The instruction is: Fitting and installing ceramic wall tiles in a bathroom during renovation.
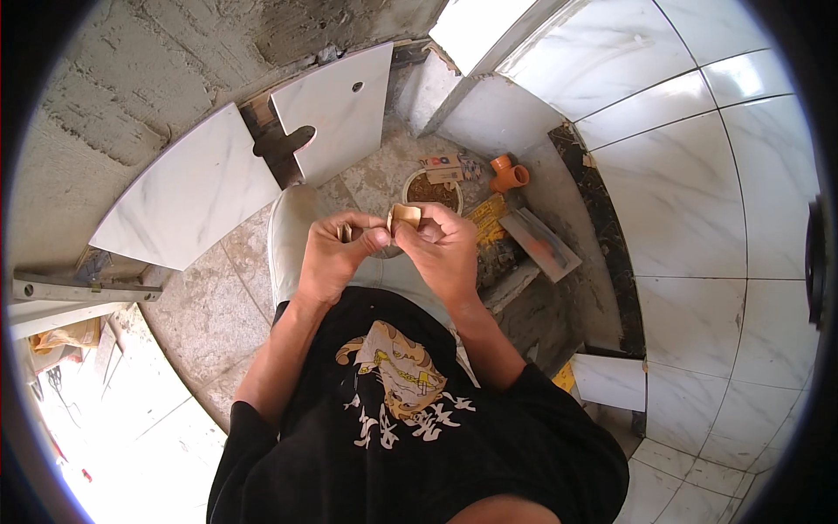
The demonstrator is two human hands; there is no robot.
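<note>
In front of my lap, my two hands are close together. My right hand (443, 255) pinches a small tan, box-like piece (405, 215) with an open, curved top; its kind is unclear. The thumb tip of my left hand (334, 258) comes up to the left edge of this piece. Between the curled fingers of that hand shows a small brown-and-tan object (346, 232), mostly covered and too small to name. Just beyond the hands stands a round white bucket (408, 185) with brown material in it.
Two cut white marbled tiles (196, 192) lean against the rough cement wall at the left. Orange pipe fittings (510, 175), a small box (443, 168) and a flat rectangular plate (541, 244) lie at the far right. A metal level or rail (83, 291) juts in at the left.
</note>
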